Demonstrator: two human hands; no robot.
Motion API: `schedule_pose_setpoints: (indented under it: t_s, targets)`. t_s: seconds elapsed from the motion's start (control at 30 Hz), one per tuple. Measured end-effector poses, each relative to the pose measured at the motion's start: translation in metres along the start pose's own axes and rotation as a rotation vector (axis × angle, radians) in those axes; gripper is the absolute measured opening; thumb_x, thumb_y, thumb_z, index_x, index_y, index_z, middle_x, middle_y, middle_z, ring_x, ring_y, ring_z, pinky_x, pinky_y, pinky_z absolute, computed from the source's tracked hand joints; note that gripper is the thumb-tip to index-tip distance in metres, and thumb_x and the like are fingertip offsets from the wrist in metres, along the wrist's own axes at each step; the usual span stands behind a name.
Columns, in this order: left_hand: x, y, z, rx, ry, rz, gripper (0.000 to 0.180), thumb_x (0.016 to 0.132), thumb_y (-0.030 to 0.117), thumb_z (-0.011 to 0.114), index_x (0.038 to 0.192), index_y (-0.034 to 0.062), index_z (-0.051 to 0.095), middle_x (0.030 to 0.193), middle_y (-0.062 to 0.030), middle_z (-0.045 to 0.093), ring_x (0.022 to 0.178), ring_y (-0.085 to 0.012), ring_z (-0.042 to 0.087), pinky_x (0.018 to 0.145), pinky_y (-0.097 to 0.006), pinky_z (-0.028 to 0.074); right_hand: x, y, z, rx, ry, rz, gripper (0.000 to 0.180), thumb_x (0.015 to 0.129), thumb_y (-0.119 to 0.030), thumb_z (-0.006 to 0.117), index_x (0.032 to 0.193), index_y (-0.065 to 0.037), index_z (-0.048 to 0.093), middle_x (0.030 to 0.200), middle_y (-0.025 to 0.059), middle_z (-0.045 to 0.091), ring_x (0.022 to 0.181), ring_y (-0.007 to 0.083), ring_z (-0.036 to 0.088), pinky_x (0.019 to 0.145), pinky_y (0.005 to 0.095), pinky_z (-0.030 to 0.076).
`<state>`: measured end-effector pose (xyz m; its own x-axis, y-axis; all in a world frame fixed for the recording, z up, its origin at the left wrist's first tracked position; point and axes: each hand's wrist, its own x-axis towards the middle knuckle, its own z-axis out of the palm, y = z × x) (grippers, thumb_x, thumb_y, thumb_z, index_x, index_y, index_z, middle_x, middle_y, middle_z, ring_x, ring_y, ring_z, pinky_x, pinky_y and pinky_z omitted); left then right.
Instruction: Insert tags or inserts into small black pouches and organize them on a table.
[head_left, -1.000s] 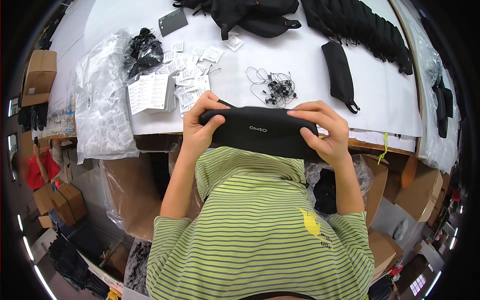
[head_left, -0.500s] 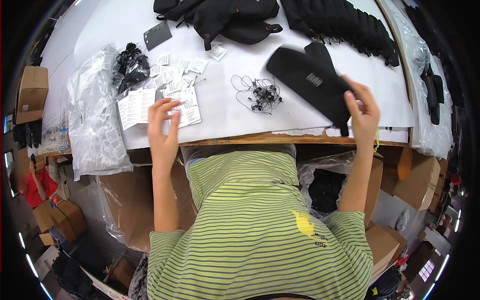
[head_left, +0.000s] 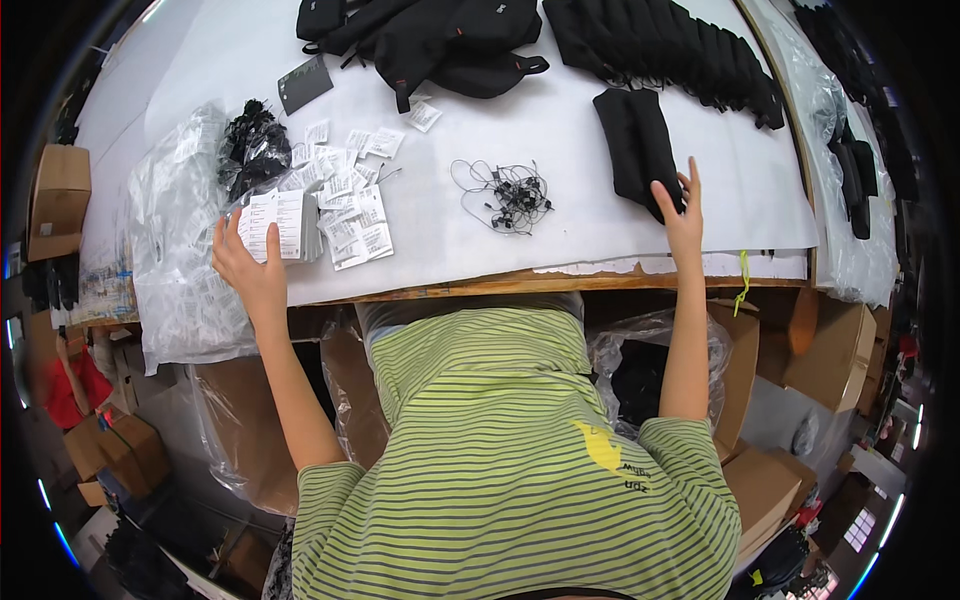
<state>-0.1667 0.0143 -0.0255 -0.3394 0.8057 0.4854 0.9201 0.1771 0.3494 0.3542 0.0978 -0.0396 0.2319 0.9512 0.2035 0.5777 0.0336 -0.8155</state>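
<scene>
My left hand (head_left: pixel 252 275) is at the near left of a stack of white printed leaflets (head_left: pixel 278 222). Its thumb lies over the top sheet, and its other fingers are spread along the left side. On the right, a folded black fabric piece (head_left: pixel 637 150) rests on the white table cover. My right hand (head_left: pixel 684 215) is beside the near end of that piece, fingers apart and thumb at its edge, gripping nothing. Between the hands lies a tangle of black tag strings (head_left: pixel 515 200). Loose white labels (head_left: pixel 350 205) are scattered right of the leaflets.
A clear plastic bag of labels (head_left: pixel 185 280) hangs over the front left edge. Behind it sits a bundle of black strings (head_left: pixel 255 145). Black bags (head_left: pixel 430 45) and a row of black fabric pieces (head_left: pixel 670 55) occupy the far side. A dark card (head_left: pixel 305 85) lies at far left.
The black fabric piece, tilted in my right hand before, now lies on the table, and that hand has let go. My left hand has moved left to the leaflet stack.
</scene>
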Motion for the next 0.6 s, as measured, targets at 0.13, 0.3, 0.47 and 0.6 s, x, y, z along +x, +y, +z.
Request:
schedule_pose_setpoints:
  t_s: [0.13, 0.3, 0.47, 0.6]
  targets:
    - [-0.001, -0.018, 0.01, 0.071, -0.095, -0.063, 0.055, 0.086, 0.036, 0.062, 0.132, 0.0097, 0.046, 0.138, -0.0194, 0.037, 0.126, -0.037, 0.033, 0.104, -0.048, 0.027, 0.001, 0.002, 0.006, -0.113, -0.114, 0.049, 0.076, 0.078, -0.038, 0.073, 0.138, -0.007, 0.039, 0.122, 0.0205, 0.05, 0.11, 0.0291, 0.05, 0.092, 0.0359, 0.042]
    - [-0.003, -0.017, 0.013, 0.089, -0.171, -0.074, 0.057, 0.086, 0.04, 0.06, 0.132, 0.0101, 0.046, 0.136, -0.0188, 0.041, 0.126, -0.0362, 0.035, 0.105, -0.047, 0.027, 0.012, -0.018, 0.014, -0.448, 0.024, -0.018, 0.077, 0.075, -0.053, 0.068, 0.135, -0.01, 0.044, 0.128, 0.0199, 0.046, 0.12, 0.0341, 0.043, 0.102, 0.0466, 0.03]
    - [-0.004, -0.018, 0.014, 0.09, -0.183, -0.087, 0.056, 0.087, 0.041, 0.058, 0.132, 0.0101, 0.047, 0.137, -0.0169, 0.042, 0.126, -0.0361, 0.036, 0.104, -0.047, 0.027, 0.052, -0.02, 0.044, -0.64, 0.045, -0.166, 0.081, 0.073, -0.056, 0.068, 0.136, -0.012, 0.041, 0.135, 0.0191, 0.04, 0.13, 0.0349, 0.031, 0.106, 0.051, 0.021]
    - [-0.003, -0.023, 0.018, 0.073, -0.19, -0.081, 0.056, 0.087, 0.042, 0.058, 0.132, 0.01, 0.047, 0.137, -0.0167, 0.041, 0.125, -0.0357, 0.036, 0.104, -0.047, 0.027, 0.058, -0.031, 0.04, -0.829, -0.132, -0.127, 0.093, 0.067, -0.05, 0.075, 0.142, -0.017, 0.032, 0.143, 0.018, 0.03, 0.134, 0.0357, 0.024, 0.107, 0.0529, 0.018]
